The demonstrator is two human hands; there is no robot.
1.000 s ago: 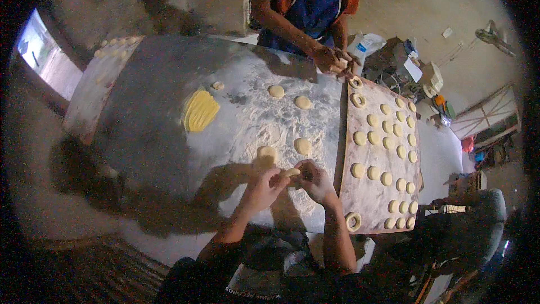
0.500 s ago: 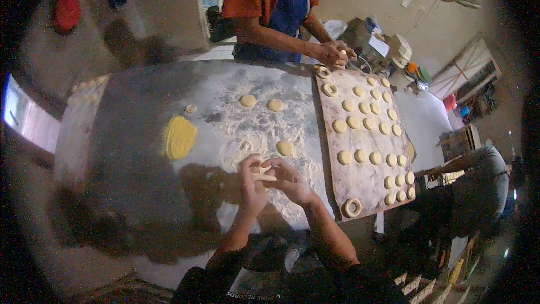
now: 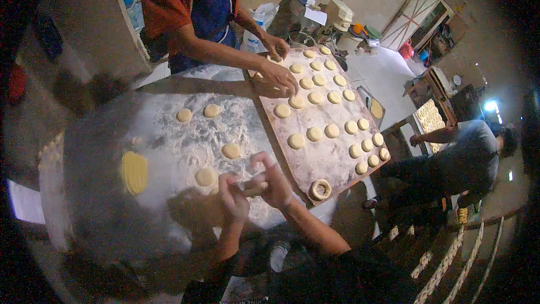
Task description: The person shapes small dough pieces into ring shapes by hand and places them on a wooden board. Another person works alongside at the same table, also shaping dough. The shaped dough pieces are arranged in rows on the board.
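Between my two hands, above the near side of the floured table [image 3: 163, 138], is a pale piece of dough [image 3: 254, 185], its shape smeared by motion. My left hand [image 3: 234, 198] has its fingers closed on the dough's left end. My right hand [image 3: 272, 183] grips the other end, fingers curled round it. Just left of my hands a flat dough round [image 3: 206, 177] lies on the flour. Another dough round [image 3: 231, 150] sits beyond it, and two more are farther off to the left.
To the right, a floured board [image 3: 332, 160] carries several dough rounds and a dough ring [image 3: 320, 190] at its near corner. A co-worker's hands [image 3: 275, 77] reach over its far left part. A yellow mass [image 3: 135, 173] lies left. Another person [image 3: 461, 152] bends at far right.
The view has swung right, so the table appears farther left. My hands have shifted off a dough round that they covered. The co-worker's hands have parted and come over the board.
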